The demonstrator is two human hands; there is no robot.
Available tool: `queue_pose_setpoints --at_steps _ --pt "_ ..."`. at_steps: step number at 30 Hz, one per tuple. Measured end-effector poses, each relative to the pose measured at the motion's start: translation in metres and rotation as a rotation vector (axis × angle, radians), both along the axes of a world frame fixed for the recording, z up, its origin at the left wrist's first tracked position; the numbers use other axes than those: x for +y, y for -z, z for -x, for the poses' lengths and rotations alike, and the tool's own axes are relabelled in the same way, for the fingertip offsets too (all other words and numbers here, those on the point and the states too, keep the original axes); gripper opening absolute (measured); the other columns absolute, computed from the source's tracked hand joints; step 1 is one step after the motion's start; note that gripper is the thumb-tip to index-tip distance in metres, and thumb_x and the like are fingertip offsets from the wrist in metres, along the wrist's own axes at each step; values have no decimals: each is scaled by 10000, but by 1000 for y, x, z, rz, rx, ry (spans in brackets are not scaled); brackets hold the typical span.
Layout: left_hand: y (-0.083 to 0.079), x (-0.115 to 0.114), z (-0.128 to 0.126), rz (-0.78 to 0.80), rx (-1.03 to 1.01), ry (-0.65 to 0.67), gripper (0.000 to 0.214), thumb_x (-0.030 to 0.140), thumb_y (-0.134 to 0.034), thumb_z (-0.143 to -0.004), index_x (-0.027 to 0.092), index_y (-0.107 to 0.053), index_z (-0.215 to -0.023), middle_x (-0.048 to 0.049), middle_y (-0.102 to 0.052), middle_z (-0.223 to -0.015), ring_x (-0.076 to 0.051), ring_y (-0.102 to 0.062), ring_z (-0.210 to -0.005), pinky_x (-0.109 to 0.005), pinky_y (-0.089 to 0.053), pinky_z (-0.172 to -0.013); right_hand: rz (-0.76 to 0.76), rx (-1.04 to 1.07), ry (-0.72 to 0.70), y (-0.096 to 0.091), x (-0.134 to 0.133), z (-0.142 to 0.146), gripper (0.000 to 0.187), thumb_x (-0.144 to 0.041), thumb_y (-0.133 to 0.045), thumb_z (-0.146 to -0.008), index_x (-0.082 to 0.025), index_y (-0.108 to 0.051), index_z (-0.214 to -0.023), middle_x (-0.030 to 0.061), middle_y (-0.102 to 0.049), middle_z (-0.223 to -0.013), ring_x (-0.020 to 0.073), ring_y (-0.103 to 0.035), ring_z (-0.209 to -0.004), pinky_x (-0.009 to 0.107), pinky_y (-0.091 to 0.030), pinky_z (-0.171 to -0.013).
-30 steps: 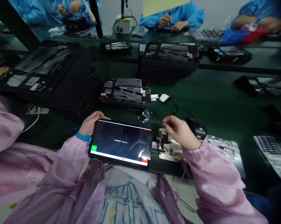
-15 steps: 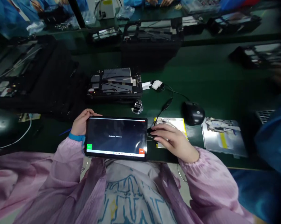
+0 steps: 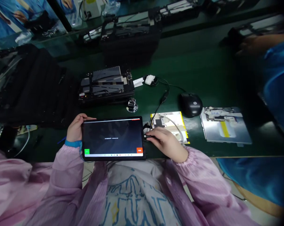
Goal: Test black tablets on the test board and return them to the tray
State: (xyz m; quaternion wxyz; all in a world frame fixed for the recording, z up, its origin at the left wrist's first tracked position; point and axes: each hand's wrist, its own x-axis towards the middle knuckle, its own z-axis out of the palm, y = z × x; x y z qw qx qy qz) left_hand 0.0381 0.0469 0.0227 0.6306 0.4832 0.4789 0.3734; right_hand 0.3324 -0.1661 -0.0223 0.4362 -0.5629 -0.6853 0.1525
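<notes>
A black tablet [image 3: 112,138] lies on the green bench in front of me, its dark screen showing a small line of text and a green and an orange button. My left hand [image 3: 74,128] grips its upper left edge. My right hand [image 3: 166,142] pinches a black cable plug [image 3: 148,136] right at the tablet's right edge, and the fingers hide most of it. Whether it sits in a port is hidden. Under that hand lies a yellow-edged flat panel [image 3: 169,127] with a pale cable across it.
An opened tablet body [image 3: 106,86] lies beyond the screen, with a black cable and white adapter [image 3: 149,79] beside it. Nearby are a chrome counter [image 3: 132,105], a black HP mouse [image 3: 191,105] and a silver panel [image 3: 225,125]. A blue-sleeved co-worker's hand [image 3: 257,44] reaches in at upper right.
My right hand has moved from above the yellow-edged panel to the tablet's right edge, with the black plug in its fingers. The whole view has shifted, with the bench sliding upward.
</notes>
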Motion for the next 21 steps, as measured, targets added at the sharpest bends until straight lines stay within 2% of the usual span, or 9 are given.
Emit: queue_pose_setpoints --at_steps 11,17,21 --pt "0 -4 1 -21 -7 1 138 284 -618 -779 174 -536 -796 -96 -738 -751 -209 -680 -694 -305 -529 -668 9 1 -4 -1 2 5 70 -227 -534 -922 -189 -592 -917 57 -661 -804 167 -646 -742 290 -539 -641" --pt "4 -7 2 -49 -53 10 169 303 -634 -782 156 -553 -803 -93 -735 -762 -216 -685 -758 -302 -512 -706 37 -73 -13 -1 3 9 176 -277 -490 -942 -187 -576 -818 54 -637 -731 178 -639 -674 291 -522 -578" --pt "7 -16 8 -31 -107 23 251 367 -680 -748 142 -574 -789 -96 -731 -750 -221 -680 -730 -303 -496 -701 2 -121 -20 -2 0 14 214 -289 -468 -950 -196 -561 -781 60 -648 -734 185 -656 -664 284 -530 -551"
